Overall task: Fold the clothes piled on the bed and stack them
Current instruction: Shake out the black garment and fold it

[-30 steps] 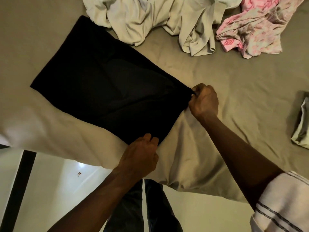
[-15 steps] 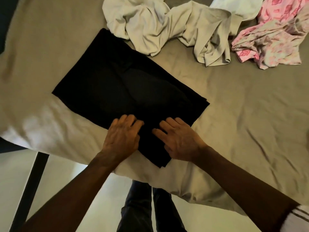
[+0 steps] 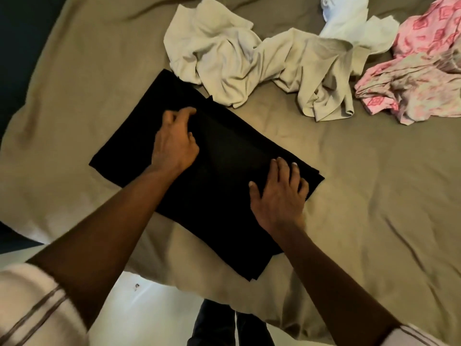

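A black garment (image 3: 224,151) lies folded flat in a rectangle on the bed, near its front edge. My left hand (image 3: 174,143) is on the garment's left-centre, with fingers curled and pinching a fold of the black cloth. My right hand (image 3: 279,196) lies flat on the garment's right part, fingers straight and spread, close to its right corner. Beyond it, a crumpled cream garment (image 3: 237,58), a white garment (image 3: 349,18) and a pink patterned garment (image 3: 424,78) lie unfolded.
The tan bedsheet (image 3: 374,196) covers the bed and is wrinkled on the right. The bed's front edge runs below the black garment, with the pale floor (image 3: 154,308) and my legs (image 3: 224,325) beneath it. A dark area borders the bed at far left.
Both hands have moved from the garment's near edge farther up across it. My left hand went from flat to curled on the cloth; my right hand slid right and stays flat.
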{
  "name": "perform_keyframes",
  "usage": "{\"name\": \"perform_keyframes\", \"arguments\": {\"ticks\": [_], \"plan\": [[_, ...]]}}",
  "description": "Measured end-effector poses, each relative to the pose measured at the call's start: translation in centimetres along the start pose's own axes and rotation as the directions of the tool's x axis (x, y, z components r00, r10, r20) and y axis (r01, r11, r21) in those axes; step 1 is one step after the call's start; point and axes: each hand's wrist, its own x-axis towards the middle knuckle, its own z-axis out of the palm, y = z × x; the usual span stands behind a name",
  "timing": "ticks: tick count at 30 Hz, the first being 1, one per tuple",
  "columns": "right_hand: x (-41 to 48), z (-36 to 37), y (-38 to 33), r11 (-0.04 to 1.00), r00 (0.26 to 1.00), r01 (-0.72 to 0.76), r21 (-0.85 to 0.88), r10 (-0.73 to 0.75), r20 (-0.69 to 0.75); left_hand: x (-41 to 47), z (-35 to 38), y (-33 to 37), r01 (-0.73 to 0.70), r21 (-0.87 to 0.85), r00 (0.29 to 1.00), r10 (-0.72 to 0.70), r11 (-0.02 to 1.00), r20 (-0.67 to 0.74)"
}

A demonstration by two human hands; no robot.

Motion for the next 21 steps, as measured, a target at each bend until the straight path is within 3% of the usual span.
{"name": "perform_keyframes", "arguments": {"ticks": [2,5,8,12,15,17,19,21], "plan": [[-0.1,0.5,0.2,0.992,0.994,-0.112,0.052,0.113,-0.011,3.0,-0.2,0.2,-0.046,0.109,0.995,0.036,0.993,0.095],[-0.9,0.8,0.6,0.972,0.968,-0.150,0.179,0.181,-0.172,6.1,-0.9,0.4,-0.145,0.223,0.971,0.096,0.964,0.218],[-1.3,0.9,1.7,0.882,0.895,-0.190,0.432,0.337,-0.294,7.1,-1.4,1.2,-0.157,0.103,0.984,0.146,0.982,0.104],[-1.7,0.6,2.6,0.886,0.823,-0.249,0.392,0.406,-0.396,6.9,-1.2,1.2,-0.143,-0.062,0.989,0.145,0.988,0.015],[-1.9,0.3,1.8,0.976,0.883,-0.019,0.216,0.117,-0.454,7.0,-0.3,-0.3,-0.074,0.036,0.990,0.077,0.997,-0.116],[-1.7,0.5,0.6,0.980,0.930,0.172,0.097,-0.129,-0.343,7.6,0.0,-1.4,0.084,0.073,0.986,-0.072,0.994,-0.153],[-1.7,1.4,-0.2,0.952,0.935,0.306,0.004,-0.300,-0.190,8.3,0.3,-2.7,0.206,0.073,0.978,-0.202,0.976,-0.048],[-2.1,2.6,-0.4,0.877,0.877,0.471,-0.092,-0.477,-0.056,8.5,0.7,-4.2,0.192,0.083,0.979,-0.197,0.978,0.049]]}}
